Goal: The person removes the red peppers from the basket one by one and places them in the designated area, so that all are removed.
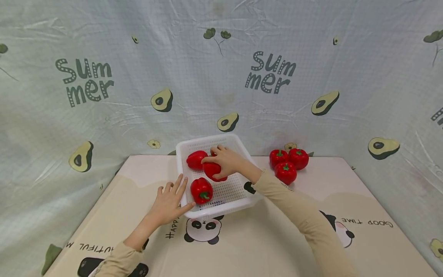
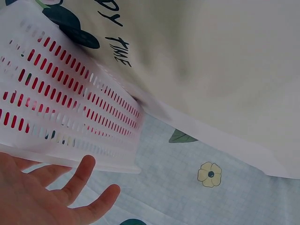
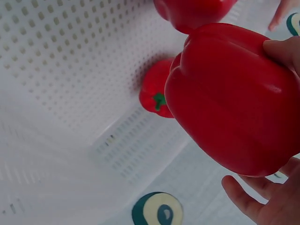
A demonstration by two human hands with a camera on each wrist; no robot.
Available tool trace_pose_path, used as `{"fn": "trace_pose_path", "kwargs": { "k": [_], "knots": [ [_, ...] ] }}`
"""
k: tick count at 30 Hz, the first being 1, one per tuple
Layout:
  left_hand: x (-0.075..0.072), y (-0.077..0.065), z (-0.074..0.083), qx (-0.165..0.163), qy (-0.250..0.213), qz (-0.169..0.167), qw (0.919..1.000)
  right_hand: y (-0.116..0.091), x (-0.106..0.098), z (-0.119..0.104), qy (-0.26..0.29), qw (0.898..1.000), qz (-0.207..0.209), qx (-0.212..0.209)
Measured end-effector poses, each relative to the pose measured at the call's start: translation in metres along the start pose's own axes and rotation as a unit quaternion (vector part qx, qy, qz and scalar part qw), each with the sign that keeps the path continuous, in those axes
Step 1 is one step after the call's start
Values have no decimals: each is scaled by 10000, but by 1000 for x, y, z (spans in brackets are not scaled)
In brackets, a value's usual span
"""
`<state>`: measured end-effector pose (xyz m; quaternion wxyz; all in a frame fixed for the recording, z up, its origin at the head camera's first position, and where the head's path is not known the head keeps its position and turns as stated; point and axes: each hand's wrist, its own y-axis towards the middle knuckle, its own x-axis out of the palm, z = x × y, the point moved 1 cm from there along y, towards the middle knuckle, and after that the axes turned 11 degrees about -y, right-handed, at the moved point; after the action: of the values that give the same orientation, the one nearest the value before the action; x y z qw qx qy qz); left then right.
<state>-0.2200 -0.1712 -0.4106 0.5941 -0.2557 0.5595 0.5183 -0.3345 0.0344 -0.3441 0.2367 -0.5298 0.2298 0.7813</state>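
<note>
My right hand point(image 1: 227, 161) grips a red bell pepper point(image 3: 229, 98) inside a white perforated plastic basket point(image 1: 221, 209). Its thumb is on one side of the pepper and the fingers on the other in the right wrist view. Two more red bell peppers are in the basket: one point(image 1: 195, 160) at the back left and one point(image 1: 201, 191) at the front left, its green stem facing the front. My left hand point(image 1: 169, 203) is at the basket's left rim with its fingers spread and fairly straight. Through the slots in the left wrist view, red shows behind the basket wall point(image 2: 61, 77).
Three red bell peppers point(image 1: 285, 174) stand grouped at the back right of the table, right of the basket. The pale table cover point(image 1: 242, 246) has panda prints and lettering. Behind the table hangs a light curtain point(image 1: 194, 77) printed with avocados.
</note>
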Motion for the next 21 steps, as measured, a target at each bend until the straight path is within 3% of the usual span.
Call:
{"fn": "trace_pose_path", "kwargs": {
  "k": [12, 21],
  "knots": [
    [2, 2, -1, 21, 16, -21, 10000, -31, -26, 4, -125, 9989, 253, -368],
    [1, 2, -1, 45, 38, 15, 10000, -61, -31, 9, 167, 9987, 429, -213]
  ]
}}
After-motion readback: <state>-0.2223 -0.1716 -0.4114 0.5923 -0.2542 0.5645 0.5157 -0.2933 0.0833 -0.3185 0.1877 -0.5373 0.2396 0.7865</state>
